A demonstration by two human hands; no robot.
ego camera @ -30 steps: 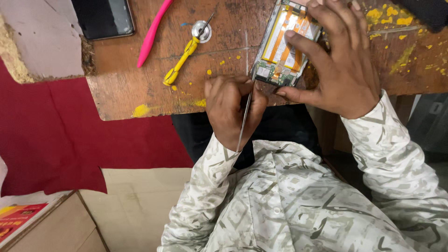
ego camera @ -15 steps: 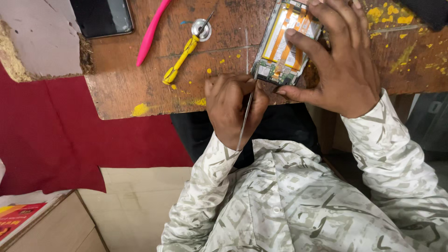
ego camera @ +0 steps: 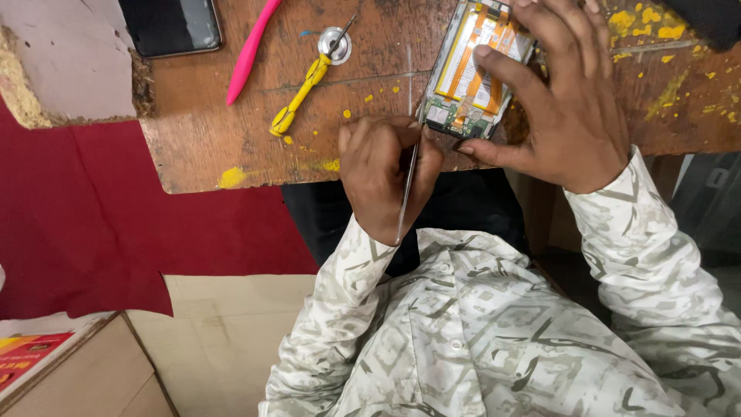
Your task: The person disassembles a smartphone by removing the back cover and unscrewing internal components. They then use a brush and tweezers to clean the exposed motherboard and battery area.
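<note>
Here the left hand, nearer, pinches tweezers whose long axis points up-frame at the opened phone, steadied by the right hand.

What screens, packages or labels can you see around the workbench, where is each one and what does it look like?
Dark phone screen: top left on the wooden bench, flat black rectangle with rounded corners, switched off.
Opened phone: top centre under the right hand, back removed, orange flex strips and a green board showing, no display visible.
Red and yellow printed package: bottom left corner, flat, only partly in view.
</note>
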